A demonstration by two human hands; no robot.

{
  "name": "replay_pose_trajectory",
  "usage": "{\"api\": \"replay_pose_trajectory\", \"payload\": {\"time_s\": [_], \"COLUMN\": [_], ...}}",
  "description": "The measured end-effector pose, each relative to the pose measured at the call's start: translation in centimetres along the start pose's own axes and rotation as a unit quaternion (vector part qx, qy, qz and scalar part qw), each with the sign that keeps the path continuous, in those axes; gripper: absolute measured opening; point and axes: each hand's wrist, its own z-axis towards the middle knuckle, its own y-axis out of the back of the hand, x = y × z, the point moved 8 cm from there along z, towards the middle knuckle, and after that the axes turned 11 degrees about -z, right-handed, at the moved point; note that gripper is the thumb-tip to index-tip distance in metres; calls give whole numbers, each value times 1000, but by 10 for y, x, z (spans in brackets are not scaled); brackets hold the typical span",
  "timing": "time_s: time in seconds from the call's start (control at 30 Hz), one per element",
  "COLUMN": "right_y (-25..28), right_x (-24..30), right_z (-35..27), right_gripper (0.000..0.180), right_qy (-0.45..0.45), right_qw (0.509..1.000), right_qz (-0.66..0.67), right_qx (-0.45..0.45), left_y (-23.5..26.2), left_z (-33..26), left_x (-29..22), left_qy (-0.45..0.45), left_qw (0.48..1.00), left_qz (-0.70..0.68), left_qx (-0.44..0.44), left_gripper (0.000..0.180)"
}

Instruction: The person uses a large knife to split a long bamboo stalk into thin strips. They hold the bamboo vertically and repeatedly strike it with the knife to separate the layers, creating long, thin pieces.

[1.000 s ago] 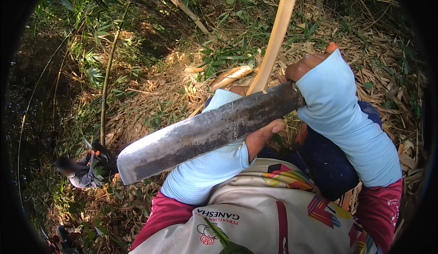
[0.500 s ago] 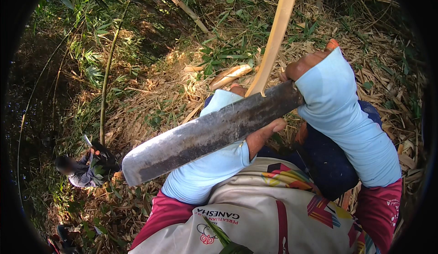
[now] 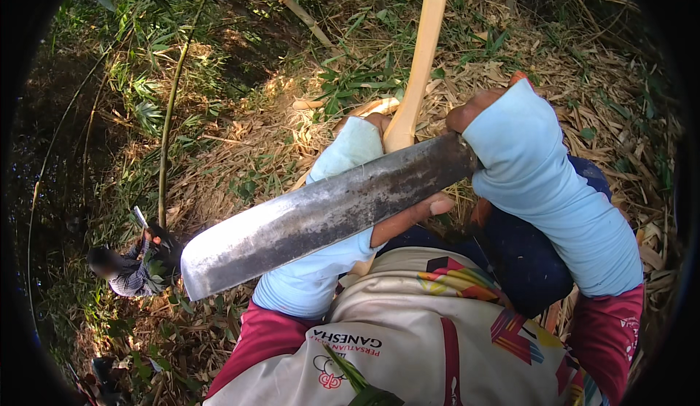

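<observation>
The right hand (image 3: 470, 110), in a pale blue sleeve, is curled closed around the handle end of a broad, dark-faced blade (image 3: 332, 213), which slants down leftward across the picture, its tip well to the left. Under the blade lies the left hand (image 3: 407, 220), its thumb stretched out along the lower edge and its fingers showing above the upper edge, next to a long pale strip (image 3: 421, 59). The strip runs from the picture's top edge down behind the blade; how tightly the left hand closes on it I cannot tell. Dry leaves (image 3: 211, 180) litter the ground. At far left, 1 other person (image 3: 131, 276) holds a light, narrow object (image 3: 140, 216).
</observation>
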Motion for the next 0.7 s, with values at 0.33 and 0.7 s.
{"api": "replay_pose_trajectory", "payload": {"time_s": [0.33, 0.7], "right_y": [4, 3], "right_x": [-4, -2], "right_z": [0, -1], "right_gripper": [15, 16], "right_qy": [-18, -26], "right_qw": [999, 1000], "right_qz": [24, 6], "right_qx": [-14, 10], "left_y": [-3, -11], "left_z": [3, -2], "left_x": [10, 2], "left_qy": [-35, -133], "left_qw": [997, 958], "left_qz": [59, 239], "left_qx": [33, 86], "left_gripper": [71, 70]}}
